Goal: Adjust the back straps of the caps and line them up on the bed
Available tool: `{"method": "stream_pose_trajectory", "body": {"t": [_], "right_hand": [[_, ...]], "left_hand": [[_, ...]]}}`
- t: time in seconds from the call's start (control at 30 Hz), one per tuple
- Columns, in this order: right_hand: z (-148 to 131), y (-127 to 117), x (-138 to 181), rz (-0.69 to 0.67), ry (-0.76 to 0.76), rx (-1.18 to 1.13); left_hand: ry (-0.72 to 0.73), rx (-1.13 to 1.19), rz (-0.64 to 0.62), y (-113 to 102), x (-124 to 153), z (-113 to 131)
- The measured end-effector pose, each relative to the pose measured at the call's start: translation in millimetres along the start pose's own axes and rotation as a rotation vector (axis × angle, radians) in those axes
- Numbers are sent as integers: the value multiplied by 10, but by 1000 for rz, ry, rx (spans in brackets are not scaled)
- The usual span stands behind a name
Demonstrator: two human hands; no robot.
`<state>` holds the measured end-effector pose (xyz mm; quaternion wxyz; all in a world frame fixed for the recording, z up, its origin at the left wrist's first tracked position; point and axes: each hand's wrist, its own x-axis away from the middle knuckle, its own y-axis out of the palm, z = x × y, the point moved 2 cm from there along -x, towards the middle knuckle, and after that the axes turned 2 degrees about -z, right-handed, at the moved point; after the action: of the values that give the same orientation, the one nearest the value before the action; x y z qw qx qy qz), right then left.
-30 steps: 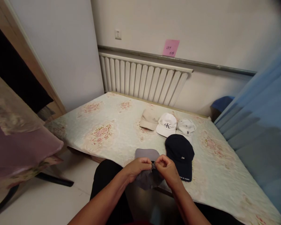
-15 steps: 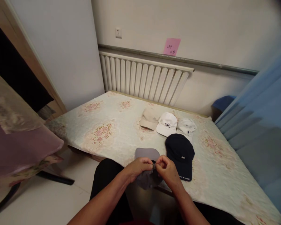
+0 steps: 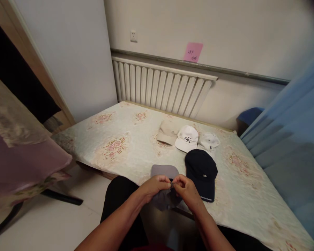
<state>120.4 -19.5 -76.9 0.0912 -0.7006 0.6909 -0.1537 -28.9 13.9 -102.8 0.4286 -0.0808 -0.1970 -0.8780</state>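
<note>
A grey cap [image 3: 165, 200] hangs over the near edge of the bed, its brim [image 3: 164, 170] pointing away from me. My left hand [image 3: 157, 186] pinches the back strap of this cap between thumb and fingers. Close against it, my right hand [image 3: 184, 186] also pinches the strap [image 3: 172, 184]; the fingertips hide most of it. Just right of my hands lies a navy cap [image 3: 202, 167] with white lettering on its brim. Behind it sit a beige cap [image 3: 167, 131], a white cap with black letters [image 3: 187, 137] and a white cap with a small dark logo [image 3: 209, 141].
The caps rest on a bed with a floral cover [image 3: 136, 139]. A radiator [image 3: 159, 85] runs along the wall behind. At right hangs a blue curtain [image 3: 293, 139]; at left stands a chair draped with clothes [image 3: 23, 153]. My knees are under the bed's near edge.
My right fingers have shifted slightly left, closer to the left fingertips at the strap. The view has moved a little; the other caps lie as before.
</note>
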Motion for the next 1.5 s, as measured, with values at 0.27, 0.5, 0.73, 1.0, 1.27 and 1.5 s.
{"method": "stream_pose_trajectory", "body": {"t": [0.27, 0.5, 0.73, 1.0, 1.27, 1.5], "right_hand": [[-56, -30, 26, -9, -37, 74], [-54, -15, 30, 2, -28, -3], [-70, 0, 30, 70, -49, 74], [-91, 20, 29, 135, -77, 119], [-122, 15, 36, 162, -95, 211], [-68, -1, 40, 99, -95, 209]], "left_hand": [[17, 13, 10, -9, -2, -33], [8, 17, 20, -7, 5, -35], [7, -1, 24, 12, 6, -21], [-4, 19, 16, 9, -16, -47], [-13, 42, 11, 37, -27, -47], [5, 35, 16, 37, -54, -85]]}}
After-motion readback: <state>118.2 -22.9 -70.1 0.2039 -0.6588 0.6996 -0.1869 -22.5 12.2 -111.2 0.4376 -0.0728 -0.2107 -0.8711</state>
